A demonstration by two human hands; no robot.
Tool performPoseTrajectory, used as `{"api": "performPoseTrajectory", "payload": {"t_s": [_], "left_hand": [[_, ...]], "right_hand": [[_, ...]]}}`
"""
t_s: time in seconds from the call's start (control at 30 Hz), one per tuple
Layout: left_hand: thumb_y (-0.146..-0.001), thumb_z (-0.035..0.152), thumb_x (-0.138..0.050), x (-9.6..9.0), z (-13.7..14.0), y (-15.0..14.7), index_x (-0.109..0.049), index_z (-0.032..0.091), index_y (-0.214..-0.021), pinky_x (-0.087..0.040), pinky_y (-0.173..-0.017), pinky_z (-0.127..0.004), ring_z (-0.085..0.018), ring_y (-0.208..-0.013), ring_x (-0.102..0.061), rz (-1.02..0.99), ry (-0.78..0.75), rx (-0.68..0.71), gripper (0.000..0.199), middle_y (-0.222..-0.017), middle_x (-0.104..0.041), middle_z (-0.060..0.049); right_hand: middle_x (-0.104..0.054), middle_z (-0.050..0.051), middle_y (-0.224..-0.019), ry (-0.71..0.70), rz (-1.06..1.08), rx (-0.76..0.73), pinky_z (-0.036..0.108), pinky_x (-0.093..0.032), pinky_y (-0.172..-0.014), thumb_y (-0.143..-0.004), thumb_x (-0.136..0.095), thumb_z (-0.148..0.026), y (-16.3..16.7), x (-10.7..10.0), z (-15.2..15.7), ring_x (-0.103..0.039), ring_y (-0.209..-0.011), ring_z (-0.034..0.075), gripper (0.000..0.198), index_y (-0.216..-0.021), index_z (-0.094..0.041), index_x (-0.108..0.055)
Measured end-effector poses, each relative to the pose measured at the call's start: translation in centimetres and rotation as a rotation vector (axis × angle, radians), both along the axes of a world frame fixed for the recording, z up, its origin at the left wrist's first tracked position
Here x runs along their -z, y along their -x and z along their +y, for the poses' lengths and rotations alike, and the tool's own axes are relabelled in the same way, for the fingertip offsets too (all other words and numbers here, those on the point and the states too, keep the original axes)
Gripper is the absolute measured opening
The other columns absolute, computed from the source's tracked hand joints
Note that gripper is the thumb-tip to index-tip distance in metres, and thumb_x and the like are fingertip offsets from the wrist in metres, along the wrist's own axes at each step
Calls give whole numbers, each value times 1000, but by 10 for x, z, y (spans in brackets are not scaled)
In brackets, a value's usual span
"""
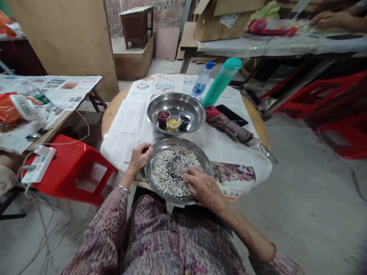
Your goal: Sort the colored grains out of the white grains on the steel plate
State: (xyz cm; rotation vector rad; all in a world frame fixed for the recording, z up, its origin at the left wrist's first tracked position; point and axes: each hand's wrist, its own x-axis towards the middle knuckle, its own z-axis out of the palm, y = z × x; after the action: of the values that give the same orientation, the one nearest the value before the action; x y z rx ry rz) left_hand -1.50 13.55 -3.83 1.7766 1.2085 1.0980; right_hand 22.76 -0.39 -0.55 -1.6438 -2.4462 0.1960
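A shallow round metal tray (207, 165) sits at the near edge of the table, spread with mixed white, yellow and dark grains (164, 173). My left hand (139, 156) grips the tray's left rim, thumb and fingers closed at the edge. Over the right side of the grains, my right hand (203, 188) has its fingertips bent together and touching them; whatever they pinch is too small to make out. Behind the tray stands a wider metal bowl (176, 100). Inside it are small clear cups of red beans (163, 115), yellow grains (173, 123) and dark beans (185, 120).
Newspaper (123, 122) covers the round table. A water bottle (202, 81), a tilted green bottle (222, 82), a dark phone (231, 115) and a folded umbrella (229, 128) lie behind and right. A red stool (69, 168) bears a power strip (40, 165). Another person's hands (332, 20) show far right.
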Motion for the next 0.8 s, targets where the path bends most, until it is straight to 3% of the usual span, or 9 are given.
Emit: {"api": "performPoseTrajectory", "payload": {"t_s": [0.13,0.27,0.43,0.57,0.7,0.8], "left_hand": [[-85,29,-64,0,0,0,-72,16,-98,-51,-71,-24,-14,-74,-64,-7,3,2,20,-83,-73,-3],[-84,27,-64,1,1,-1,-73,16,-97,-51,-73,-25,-14,-75,-64,-12,-5,-1,19,-85,-73,-3],[-85,28,-64,2,1,-1,-73,17,-97,-51,-70,-24,-15,-74,-64,-15,4,-3,18,-82,-73,-2],[-84,27,-64,2,1,0,-72,16,-97,-51,-71,-25,-15,-74,-65,-11,-5,5,18,-84,-73,-3],[-84,27,-64,3,2,0,-72,16,-98,-51,-72,-26,-15,-75,-65,-14,-14,8,19,-87,-74,-4],[-84,27,-63,2,2,0,-72,16,-97,-50,-72,-26,-14,-74,-64,-17,-13,5,19,-85,-73,-3]], "right_hand": [[-66,2,-80,98,-4,-55,29,-44,-72,-86,-53,-6,-10,-4,-13,-61,-78,17,22,-73,-21,-64],[-71,1,-84,159,9,-61,28,-45,-77,-85,-52,-5,-5,-3,-9,-64,-83,17,27,-82,-24,-71],[-70,8,-110,-4,15,113,33,-48,-90,-90,-48,-10,1,-1,25,-61,-103,22,32,-111,-21,-70],[-67,11,-113,-62,65,279,39,-49,-91,-96,-50,-27,8,5,43,-59,-107,27,26,-112,-19,-68],[-63,11,-114,-58,259,182,42,-51,-90,-90,-62,-43,34,12,38,-58,-110,27,34,-117,-22,-64],[-61,10,-115,-19,316,28,42,-51,-90,-87,-68,-35,58,13,30,-56,-111,27,34,-118,-23,-61]]}}
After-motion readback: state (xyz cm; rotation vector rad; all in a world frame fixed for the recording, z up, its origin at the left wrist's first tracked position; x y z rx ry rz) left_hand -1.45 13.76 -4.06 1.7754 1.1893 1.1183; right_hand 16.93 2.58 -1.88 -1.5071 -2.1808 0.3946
